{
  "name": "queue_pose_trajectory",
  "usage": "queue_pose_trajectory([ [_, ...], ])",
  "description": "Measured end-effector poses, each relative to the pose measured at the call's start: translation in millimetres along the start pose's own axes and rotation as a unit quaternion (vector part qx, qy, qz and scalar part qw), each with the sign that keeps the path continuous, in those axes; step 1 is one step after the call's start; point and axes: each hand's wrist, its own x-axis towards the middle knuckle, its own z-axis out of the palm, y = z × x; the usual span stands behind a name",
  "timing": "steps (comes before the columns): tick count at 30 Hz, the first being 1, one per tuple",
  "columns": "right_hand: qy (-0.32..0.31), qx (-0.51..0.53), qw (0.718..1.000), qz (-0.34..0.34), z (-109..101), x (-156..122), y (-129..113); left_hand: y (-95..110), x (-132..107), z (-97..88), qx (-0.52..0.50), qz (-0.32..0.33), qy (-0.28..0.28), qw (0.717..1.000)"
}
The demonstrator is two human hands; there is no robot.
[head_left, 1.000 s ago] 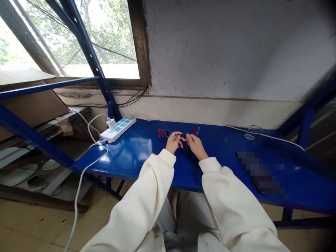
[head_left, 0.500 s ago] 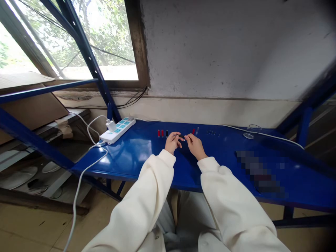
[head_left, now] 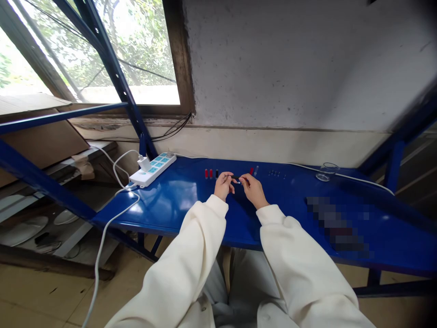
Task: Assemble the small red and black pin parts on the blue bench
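My left hand (head_left: 224, 186) is closed in a pinch on the left end of a small slim black tube (head_left: 235, 177), held level above the blue table. My right hand (head_left: 253, 189) pinches the tube's other end, and the fingers cover much of it. A tiny pale bit shows under the tube between the hands; I cannot make out what it is. Just past my left hand stand two red tubes (head_left: 208, 173) and a black tube (head_left: 217, 173), upright. Behind my right hand are a red piece (head_left: 251, 171) and a clear tube (head_left: 256, 170).
Several tiny clear parts (head_left: 274, 173) stand in a row to the right. Farther along is a clear glass (head_left: 328, 171). A white power strip (head_left: 153, 170) with a plug and cable sits on the table's left end. A blurred dark item (head_left: 336, 223) lies on the right.
My right hand has shifted very slightly along the black tube, its fingers a little differently set. Both hands otherwise keep nearly the same place, and the things on the table stay put.
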Motion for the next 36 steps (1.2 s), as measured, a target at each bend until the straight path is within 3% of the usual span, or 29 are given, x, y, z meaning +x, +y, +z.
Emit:
queue_pose_trajectory([
  [24, 0.024, 0.023, 0.999, -0.032, 1.2, 0.3, -1.5, -1.8, 3.0, -2.8, -0.011, 0.020, 0.024, 0.999],
  [29, 0.060, 0.053, 0.997, 0.010, -3.7, 0.8, 0.3, -1.7, 5.2, -6.9, -0.016, 0.028, 0.062, 0.998],
  [32, 0.082, 0.091, 0.991, 0.053, -3.1, 1.8, 1.3, -0.5, 2.8, -4.3, 0.020, 0.023, 0.026, 0.999],
  [36, 0.022, 0.142, 0.988, 0.063, 3.8, 2.7, 1.5, 2.0, -0.8, 0.0, 0.042, 0.006, -0.017, 0.999],
])
